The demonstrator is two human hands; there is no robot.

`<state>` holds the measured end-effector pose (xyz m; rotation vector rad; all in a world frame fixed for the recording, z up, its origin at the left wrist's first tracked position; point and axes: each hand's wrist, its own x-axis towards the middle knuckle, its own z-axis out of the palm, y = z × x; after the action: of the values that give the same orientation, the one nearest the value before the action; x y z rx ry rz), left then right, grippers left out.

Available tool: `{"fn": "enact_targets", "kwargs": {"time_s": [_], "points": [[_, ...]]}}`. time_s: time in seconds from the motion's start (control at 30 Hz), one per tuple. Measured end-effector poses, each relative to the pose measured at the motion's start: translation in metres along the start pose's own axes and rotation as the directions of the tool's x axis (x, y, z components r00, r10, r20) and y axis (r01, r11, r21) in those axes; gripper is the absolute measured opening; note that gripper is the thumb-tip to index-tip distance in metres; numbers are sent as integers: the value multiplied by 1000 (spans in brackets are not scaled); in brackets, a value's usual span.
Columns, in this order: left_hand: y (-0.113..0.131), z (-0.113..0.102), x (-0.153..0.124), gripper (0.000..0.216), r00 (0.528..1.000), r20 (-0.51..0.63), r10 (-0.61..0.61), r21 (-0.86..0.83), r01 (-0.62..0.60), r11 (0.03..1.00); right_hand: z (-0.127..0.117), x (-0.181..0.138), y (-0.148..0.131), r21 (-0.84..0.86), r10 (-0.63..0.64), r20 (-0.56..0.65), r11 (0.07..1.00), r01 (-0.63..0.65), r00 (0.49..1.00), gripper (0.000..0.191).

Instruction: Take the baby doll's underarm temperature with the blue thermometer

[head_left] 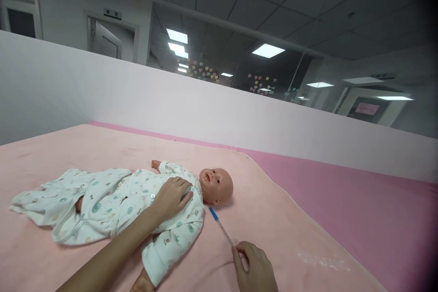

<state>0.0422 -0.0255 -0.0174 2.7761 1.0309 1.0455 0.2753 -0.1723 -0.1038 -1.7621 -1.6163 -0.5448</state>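
Note:
A baby doll [219, 185] lies on its back, its head to the right, dressed in a white printed romper [137, 191]. My left hand [172, 196] rests flat on the doll's chest, fingers laid over the cloth near the collar. Between the thumb and fingers of my right hand [255, 264] is the near end of a slim clear thermometer [224, 232] with a blue end. That blue end points away from me, just below the doll's head and beside its shoulder. One doll hand [155, 164] shows at the far sleeve.
The doll lies on a peach blanket [290, 237] spread over a pink surface [328, 182]. A low white partition [191, 109] runs along the back. Behind it are a glass window with heart stickers [205, 70] and a doorway [111, 41].

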Motion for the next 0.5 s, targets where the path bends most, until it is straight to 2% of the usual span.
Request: {"fn": "enact_targets", "kwargs": {"time_s": [0.2,0.3,0.4,0.5], "points": [[0,1,1,22,1000,9,5,2,-5,1000,-3,-1,-1,82,94,27,992,-96,995,25],[-1,0,1,21,1000,8,4,-6,-4,1000,-1,-3,-5,146,205,0,968,-202,979,28],[-1,0,1,21,1000,8,2,-11,-2,1000,-7,-1,-15,256,388,-1,891,-375,922,29],[-2,1,1,21,1000,7,-5,-9,5,1000,-32,17,-23,468,511,68,742,-480,857,32]]}}
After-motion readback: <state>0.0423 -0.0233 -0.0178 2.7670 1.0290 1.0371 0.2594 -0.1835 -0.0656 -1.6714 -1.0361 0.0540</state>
